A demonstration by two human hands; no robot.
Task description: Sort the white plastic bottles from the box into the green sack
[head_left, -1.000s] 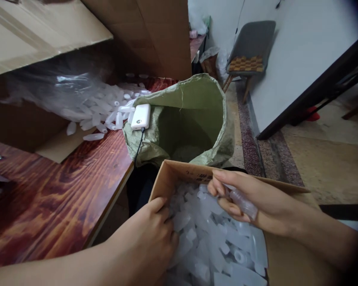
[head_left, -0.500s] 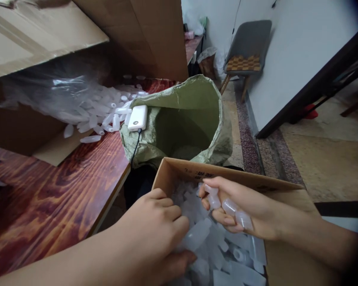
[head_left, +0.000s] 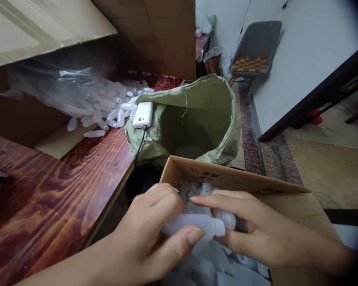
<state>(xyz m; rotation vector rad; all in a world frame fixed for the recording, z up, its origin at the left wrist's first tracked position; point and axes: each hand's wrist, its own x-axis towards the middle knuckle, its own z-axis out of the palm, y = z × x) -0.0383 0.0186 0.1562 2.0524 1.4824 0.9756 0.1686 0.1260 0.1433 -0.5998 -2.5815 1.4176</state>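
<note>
My left hand (head_left: 150, 230) is closed around a translucent white plastic bottle (head_left: 191, 224), its neck pointing right. Just beyond the neck, my right hand (head_left: 256, 226) grips a small clear cap (head_left: 227, 219) between thumb and fingers. Whether cap and neck touch is unclear. Anything else in the right palm is mostly hidden. Both hands are over an open cardboard box (head_left: 214, 171) that holds many similar white plastic pieces (head_left: 205, 266). A clear piece (head_left: 206, 188) shows just behind the right fingers.
Behind the box stands an open green woven sack (head_left: 203, 95), with a white power bank (head_left: 143, 114) and cable at its rim. On the wooden table (head_left: 107, 167) to the left, bottles (head_left: 104, 107) spill from a plastic bag. A grey chair (head_left: 258, 43) stands farther back.
My left hand has come up from the box with a bottle. My right hand, earlier palm up with several clear pieces, has turned over and brought a cap to the bottle's neck.
</note>
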